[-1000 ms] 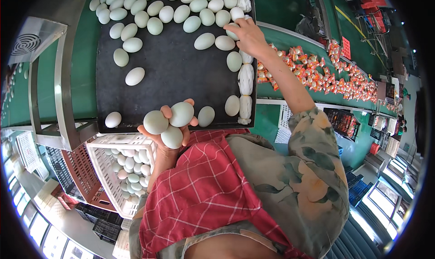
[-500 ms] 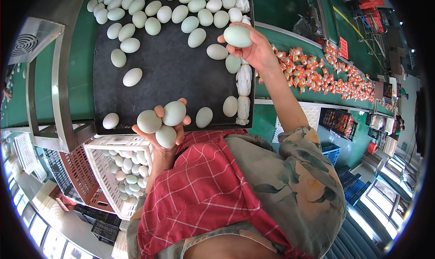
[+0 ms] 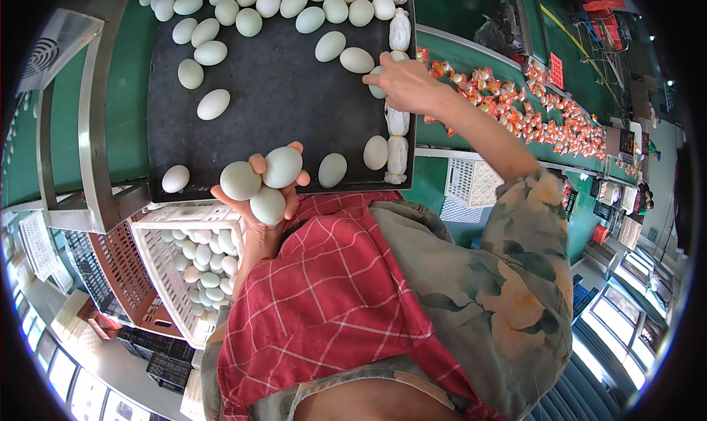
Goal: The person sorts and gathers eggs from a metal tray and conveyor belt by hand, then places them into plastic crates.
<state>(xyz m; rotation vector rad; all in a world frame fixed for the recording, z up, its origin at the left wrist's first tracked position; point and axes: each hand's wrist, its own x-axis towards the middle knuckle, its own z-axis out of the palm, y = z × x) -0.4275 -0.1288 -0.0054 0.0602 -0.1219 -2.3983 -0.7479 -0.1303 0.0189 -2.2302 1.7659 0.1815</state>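
Note:
My left hand (image 3: 259, 193) is closed around three pale eggs, palm up, over the near edge of the black tray (image 3: 265, 119). One of these is a greenish egg (image 3: 240, 180), with another egg (image 3: 283, 167) beside it and a third egg (image 3: 267, 205) below. At the tray's right side my right hand (image 3: 409, 85) is turned back upward, its fingers curled on a pale egg (image 3: 376, 84) that they partly cover. Its palm is hidden. Just left of it lies a loose egg (image 3: 356, 60). Several eggs crowd the tray's far end.
White wrapped bundles (image 3: 398, 115) line the tray's right edge. A white crate (image 3: 151, 255) of eggs stands at the near left, beside a metal frame (image 3: 94, 126). Many orange-and-clear wrapped packets (image 3: 515, 115) lie on the green surface to the right.
My right hand has gone from holding up an egg, palm showing, to reaching down at the tray's right side, back up. That egg no longer shows clearly. My left hand keeps its three eggs.

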